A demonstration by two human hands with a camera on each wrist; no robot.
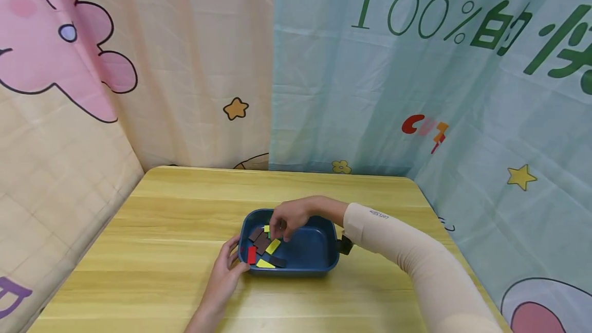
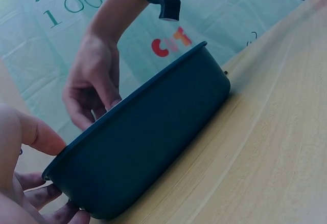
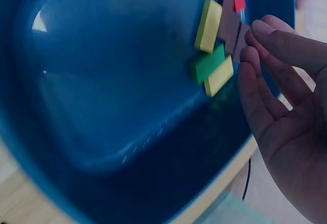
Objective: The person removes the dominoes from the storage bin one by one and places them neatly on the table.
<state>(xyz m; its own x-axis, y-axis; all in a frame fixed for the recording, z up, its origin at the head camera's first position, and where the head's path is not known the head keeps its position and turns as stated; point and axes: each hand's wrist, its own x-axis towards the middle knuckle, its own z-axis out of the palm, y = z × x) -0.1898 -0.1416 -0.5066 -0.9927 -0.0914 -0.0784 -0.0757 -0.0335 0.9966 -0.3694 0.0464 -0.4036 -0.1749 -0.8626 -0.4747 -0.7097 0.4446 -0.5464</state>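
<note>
A dark blue rectangular tub (image 1: 307, 273) with rounded corners stands on the table. My left hand (image 1: 226, 270) holds its left end, thumb at the front corner and fingers against the outer wall. Inside, at the left, lie several small flat blocks: a red block (image 1: 252, 255), brown blocks (image 1: 262, 243), yellow blocks (image 3: 208, 26), a green block (image 3: 208, 64) and a black block (image 1: 277, 261). My right hand (image 1: 289, 218) reaches over the rim above the blocks. Its fingers bend loosely towards the thumb, and I see nothing between them in the right wrist view.
The wood-grain table (image 1: 185, 209) extends around the tub. Printed curtains (image 1: 333, 81) hang behind the table and at both sides. A black device (image 1: 344, 245) sits under my right wrist, by the tub's right end. A thin dark cord (image 3: 248, 180) shows beyond the table edge.
</note>
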